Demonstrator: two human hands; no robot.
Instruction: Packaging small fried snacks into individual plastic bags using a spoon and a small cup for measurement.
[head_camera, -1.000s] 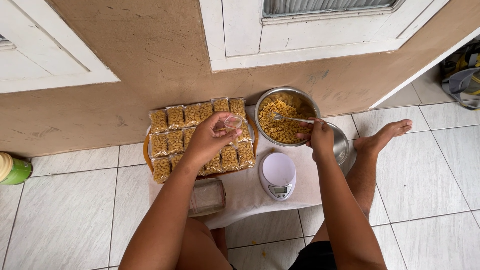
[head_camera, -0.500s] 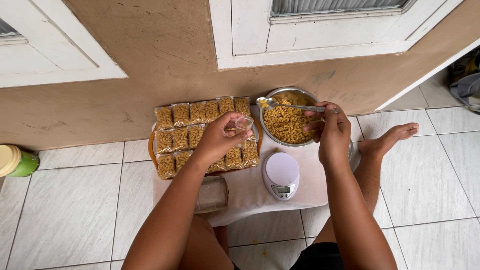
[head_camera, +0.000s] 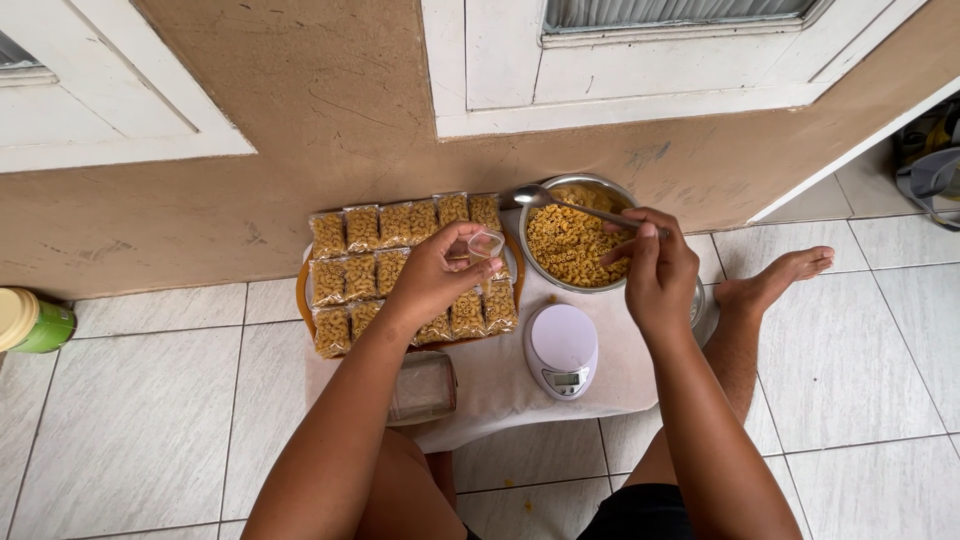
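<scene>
Since half a second back, spoon (head_camera: 560, 201) bowl has lifted further left, now past the near-left rim of the steel bowl (head_camera: 622, 196), toward the small clear bag (head_camera: 487, 246); right hand (head_camera: 655, 268) dropped slightly, left hand (head_camera: 432, 276) barely shifted. Right hand clamped on spoon handle, fingers pinching it above the bowl. Left hand closed around the small clear bag, holding its mouth up, over the tray (head_camera: 300, 295). Hands apart, spoon tip just beside the bag, not touching as far as visible. Steel bowl holds elbow macaroni (head_camera: 565, 245), sits on a white cloth (head_camera: 500, 385) on the tiled floor (head_camera: 140, 400) against the wall. Tray carries rows of filled pasta packets (head_camera: 362, 228), packed side by side. White digital scale (head_camera: 560, 350) on the cloth just in front of the bowl. Clear jar (head_camera: 422, 388) lying near the left forearm. Green container with a yellow lid (head_camera: 30, 325) far left on the floor. Bare foot (head_camera: 785, 270) to the right.
</scene>
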